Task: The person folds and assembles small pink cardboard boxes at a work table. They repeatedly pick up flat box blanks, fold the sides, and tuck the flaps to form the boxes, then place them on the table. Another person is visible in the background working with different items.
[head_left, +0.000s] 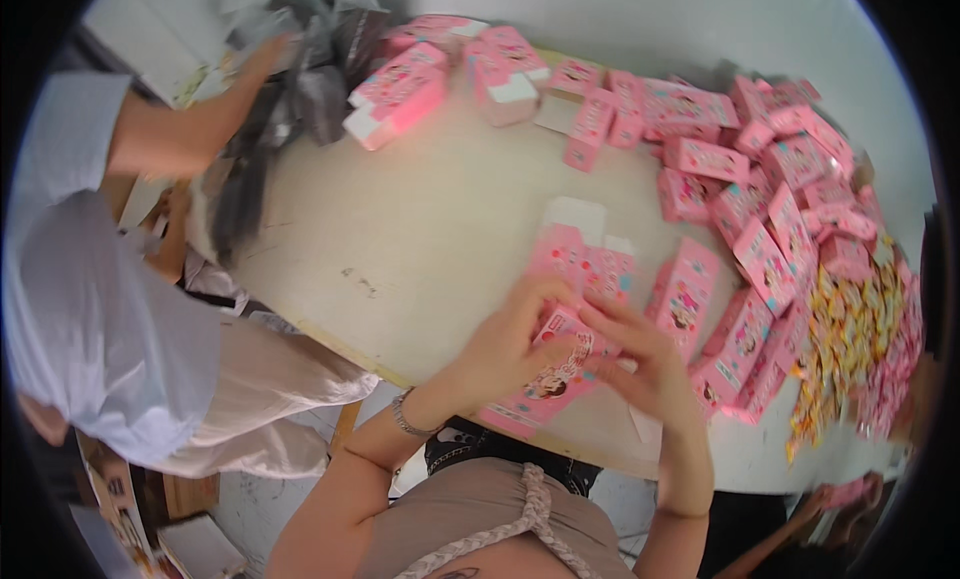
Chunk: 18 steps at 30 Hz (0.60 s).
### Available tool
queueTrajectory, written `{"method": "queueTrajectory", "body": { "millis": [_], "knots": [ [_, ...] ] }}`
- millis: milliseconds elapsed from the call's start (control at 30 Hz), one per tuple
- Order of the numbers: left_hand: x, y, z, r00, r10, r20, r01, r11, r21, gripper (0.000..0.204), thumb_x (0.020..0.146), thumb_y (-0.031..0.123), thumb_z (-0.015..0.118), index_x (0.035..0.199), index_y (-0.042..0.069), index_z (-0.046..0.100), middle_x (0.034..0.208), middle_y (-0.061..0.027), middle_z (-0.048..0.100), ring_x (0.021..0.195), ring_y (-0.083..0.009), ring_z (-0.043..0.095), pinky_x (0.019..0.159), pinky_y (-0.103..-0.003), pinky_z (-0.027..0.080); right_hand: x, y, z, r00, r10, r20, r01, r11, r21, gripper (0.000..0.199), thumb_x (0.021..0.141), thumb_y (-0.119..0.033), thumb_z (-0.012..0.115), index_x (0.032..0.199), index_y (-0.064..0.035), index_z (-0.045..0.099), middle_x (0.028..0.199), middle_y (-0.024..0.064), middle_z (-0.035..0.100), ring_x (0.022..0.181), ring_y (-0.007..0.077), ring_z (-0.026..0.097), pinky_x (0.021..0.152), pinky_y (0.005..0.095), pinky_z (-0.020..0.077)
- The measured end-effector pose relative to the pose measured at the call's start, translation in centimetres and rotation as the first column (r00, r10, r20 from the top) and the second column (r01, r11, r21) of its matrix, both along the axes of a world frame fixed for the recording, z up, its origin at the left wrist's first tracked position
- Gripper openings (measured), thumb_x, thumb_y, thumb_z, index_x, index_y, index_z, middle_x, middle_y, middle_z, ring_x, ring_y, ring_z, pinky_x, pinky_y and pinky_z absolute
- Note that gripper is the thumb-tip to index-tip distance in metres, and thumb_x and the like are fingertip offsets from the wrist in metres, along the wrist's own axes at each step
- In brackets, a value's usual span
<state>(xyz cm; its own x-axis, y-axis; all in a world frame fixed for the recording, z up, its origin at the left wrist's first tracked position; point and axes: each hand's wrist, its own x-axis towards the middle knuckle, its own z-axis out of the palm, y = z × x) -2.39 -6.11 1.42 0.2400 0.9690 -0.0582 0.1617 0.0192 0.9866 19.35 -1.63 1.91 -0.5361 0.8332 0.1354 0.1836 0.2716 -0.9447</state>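
Both of my hands are at a small pink printed carton in front of me, over the table's near edge. My left hand, with a metal band on its wrist, grips it from the left, thumb across its printed face. On the other side my right hand has its curled fingers at the carton's upper right edge. Just beyond my hands lies an unfolded pink carton with a white flap. A flat pink carton rests beside my right hand.
Pink boxes are heaped along the right side, near yellow-wrapped candies and pink-wrapped pieces. Open pink cartons stand at the far edge of the pale table. At left, a person handles dark plastic bags.
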Motion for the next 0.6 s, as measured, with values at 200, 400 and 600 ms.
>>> {"method": "queueTrajectory", "body": {
  "millis": [200, 400, 600],
  "knots": [
    [-1.8, 3.2, -2.1, 0.897, 0.400, 0.187, -0.439, 0.858, 0.268, 0.044, 0.093, 0.012, 0.047, 0.133, 0.001, 0.034, 0.136, -0.0097, 0.037, 0.123, -0.0205, 0.040, 0.098, -0.032, 0.038, 0.8, 5.2, -3.0, 0.697, -0.666, 0.264, 0.640, 0.745, 0.190, 0.067, 0.077, -0.019, 0.071, 0.133, 0.0023, 0.041, 0.109, 0.0163, 0.061, 0.090, 0.0255, 0.059, 0.076, 0.0331, 0.0466],
    [0.2, 3.4, -4.3, 0.919, 0.393, 0.025, -0.394, 0.913, 0.108, 0.044, 0.091, 0.004, 0.047, 0.133, 0.001, 0.034, 0.134, -0.0121, 0.038, 0.119, -0.0204, 0.045, 0.092, -0.033, 0.044, -2.3, 3.1, -3.8, 0.677, -0.543, 0.497, 0.445, 0.840, 0.310, 0.054, 0.076, -0.019, 0.072, 0.122, 0.0001, 0.051, 0.089, 0.0130, 0.060, 0.076, 0.0308, 0.057, 0.063, 0.0370, 0.0460],
    [1.6, 4.9, -1.7, 0.808, 0.318, 0.496, -0.193, 0.938, -0.288, 0.047, 0.093, 0.016, 0.044, 0.136, 0.002, 0.032, 0.120, -0.0142, 0.053, 0.109, -0.0217, 0.054, 0.089, -0.036, 0.047, -1.5, -1.6, 0.8, 0.953, -0.218, 0.209, 0.131, 0.922, 0.365, 0.042, 0.076, -0.013, 0.071, 0.115, -0.0029, 0.059, 0.089, 0.0128, 0.058, 0.077, 0.0318, 0.058, 0.064, 0.0403, 0.0469]
  ]
}}
